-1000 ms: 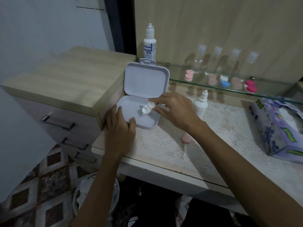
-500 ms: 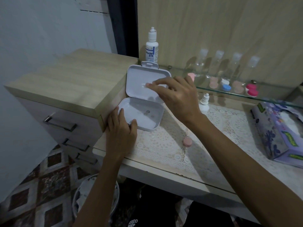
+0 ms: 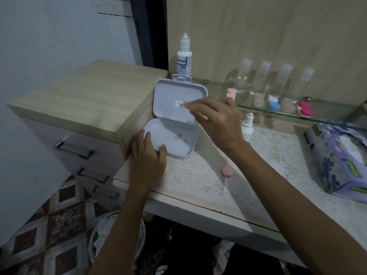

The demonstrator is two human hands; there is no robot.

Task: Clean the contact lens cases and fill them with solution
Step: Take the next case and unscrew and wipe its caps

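Observation:
An open white hinged box (image 3: 195, 144) stands on the lace mat, its lid (image 3: 174, 92) upright. My left hand (image 3: 148, 157) holds the tray's near left corner, thumb on the rim. My right hand (image 3: 216, 120) pinches a small white piece (image 3: 179, 103) in front of the lid's inside. A small white dropper bottle (image 3: 247, 128) stands just right of that hand. A pink lens-case cap (image 3: 227, 172) lies on the mat. Several coloured lens cases (image 3: 275, 103) and clear bottles (image 3: 263, 76) line the glass shelf. A tall solution bottle (image 3: 184, 57) stands behind the box.
A wooden drawer unit (image 3: 79, 100) abuts the table on the left. A purple tissue box (image 3: 341, 155) lies at the right. The glass shelf (image 3: 327, 116) juts over the table's back. A bin (image 3: 117, 235) sits on the patterned floor below.
My right hand lifted the small white piece from the tray up to the lid's inner face. My left hand stayed on the tray's corner.

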